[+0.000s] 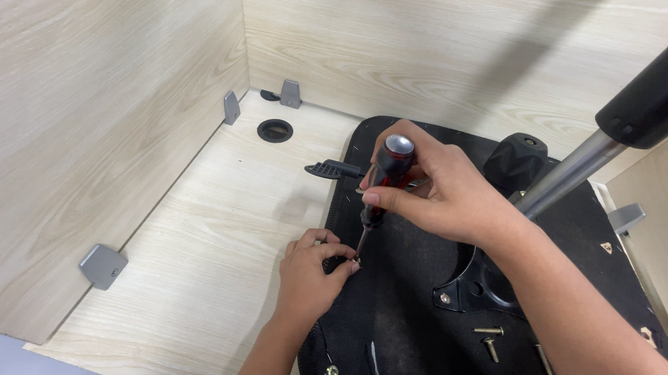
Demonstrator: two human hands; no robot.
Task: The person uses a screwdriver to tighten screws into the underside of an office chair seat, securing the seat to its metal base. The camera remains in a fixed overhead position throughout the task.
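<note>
My right hand [439,191] grips a red and black screwdriver [381,184] held upright, its tip down on the left edge of a black chair seat base [410,334] that lies upside down. My left hand [308,276] pinches a small screw [355,264] right at the screwdriver's tip. A black metal mechanism plate [472,287] with a chrome gas cylinder [566,176] rises from the seat's middle, just behind my right wrist.
Three loose brass bolts [489,338] lie on the seat near the plate. A black lever [334,169] sticks out at the seat's left. Light wood walls enclose the desk on three sides, with grey corner brackets [103,265] and a round cable hole [275,130].
</note>
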